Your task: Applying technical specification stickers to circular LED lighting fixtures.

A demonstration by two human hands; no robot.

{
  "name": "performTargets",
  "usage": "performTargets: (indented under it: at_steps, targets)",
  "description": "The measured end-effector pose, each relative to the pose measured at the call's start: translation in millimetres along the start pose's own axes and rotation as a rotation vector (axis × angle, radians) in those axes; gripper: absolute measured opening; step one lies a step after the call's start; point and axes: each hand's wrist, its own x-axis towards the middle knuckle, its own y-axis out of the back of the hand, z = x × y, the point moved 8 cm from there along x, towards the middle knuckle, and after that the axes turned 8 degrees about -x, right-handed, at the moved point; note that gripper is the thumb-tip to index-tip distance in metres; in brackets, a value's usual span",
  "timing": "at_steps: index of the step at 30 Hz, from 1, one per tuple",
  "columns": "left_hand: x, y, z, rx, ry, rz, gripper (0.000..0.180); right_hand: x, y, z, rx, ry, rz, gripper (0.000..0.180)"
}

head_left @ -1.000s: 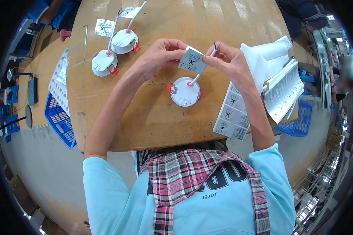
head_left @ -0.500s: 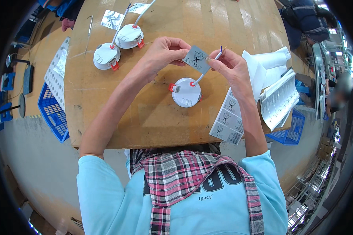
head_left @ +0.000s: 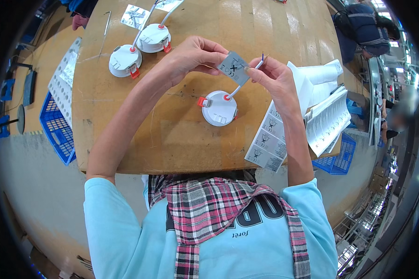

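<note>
My left hand (head_left: pixel 191 58) pinches a small grey square box (head_left: pixel 233 68) above the cardboard-covered table (head_left: pixel 172 139). My right hand (head_left: pixel 275 79) holds the white cable (head_left: pixel 239 85) near its bare wire ends, right beside the grey box. The cable runs down to a round white downlight (head_left: pixel 219 108) with orange spring clips, lying on the table just below both hands.
Two more white downlights (head_left: pixel 125 60) (head_left: pixel 154 38) lie at the back left. A row of grey boxes (head_left: pixel 269 142) and stacked white leaflets (head_left: pixel 328 121) lie at the right. Blue crates (head_left: pixel 56 125) (head_left: pixel 340 156) flank the table. Another person (head_left: pixel 365 23) sits at the far right.
The hands, box and cable end have stayed together over the downlight; the view has shifted slightly, with the table sitting a little lower in the picture.
</note>
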Motion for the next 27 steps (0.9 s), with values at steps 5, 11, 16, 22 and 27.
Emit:
performTargets:
  at_steps: [5, 11, 16, 22, 27]
  targets:
    - [-3, -2, 3, 0.024, -0.003, 0.003, 0.025, 1, -1, 1, -0.002, -0.002, 0.001, 0.017]
    - [-5, -3, 9, 0.072, -0.026, -0.004, 0.027, 1, 0, -2, -0.012, -0.004, 0.004, 0.016]
    - [-3, 0, 9, 0.092, -0.015, 0.009, 0.026, 1, -1, -2, -0.029, 0.010, 0.001, 0.016]
    - [-6, -6, 16, 0.089, -0.021, 0.017, 0.028, 1, 3, 2, -0.057, 0.028, 0.046, 0.021]
    - [-5, -7, 16, 0.099, -0.007, 0.008, 0.027, 2, 4, 3, -0.073, 0.016, 0.047, 0.022]
